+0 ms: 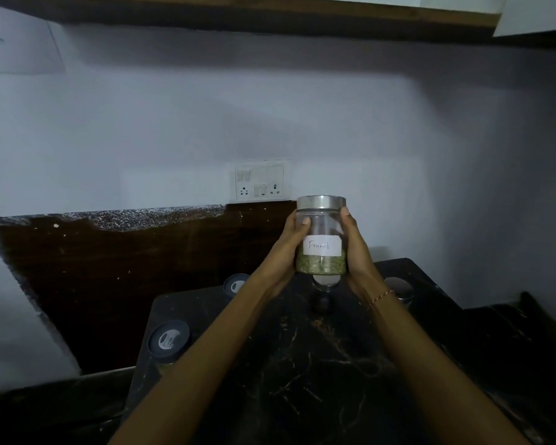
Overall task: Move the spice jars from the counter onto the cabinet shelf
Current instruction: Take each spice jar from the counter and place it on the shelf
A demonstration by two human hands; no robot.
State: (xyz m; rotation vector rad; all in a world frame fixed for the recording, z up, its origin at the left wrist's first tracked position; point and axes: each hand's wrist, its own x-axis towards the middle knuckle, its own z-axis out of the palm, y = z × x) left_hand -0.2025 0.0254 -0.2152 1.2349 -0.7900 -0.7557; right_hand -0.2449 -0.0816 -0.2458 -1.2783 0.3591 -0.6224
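Both forearms are reaching up from the bottom edge over the dark marbled counter [302,364], and the two hands are meeting around a single glass spice jar [321,248]. On the jar's left side the left hand [286,248] is wrapping it, its thumb lying across the clear glass just below the lid. From the other side the right hand [355,248] is gripping the jar, thumb tip pressing near the lid's rim, and a thin bracelet [381,297] is sitting on that wrist. The jar is being held upright in the air above the counter, in front of the pale wall. It is carrying a metal lid [321,203], a white handwritten label [321,245] that seems to read "Fennel", and a layer of greenish seeds at its bottom.

Other jars are standing on the counter: one with a dark lid [168,340] at the left, another dark-lidded one [236,284] farther back beside the left wrist, one with a metal lid [398,289] just right of the right wrist, and a clear one [325,284] directly under the held jar, mostly hidden. A white switch and socket panel [260,183] is sitting on the wall behind. Along the top, the wooden underside of a cabinet [238,14] is running across the view.
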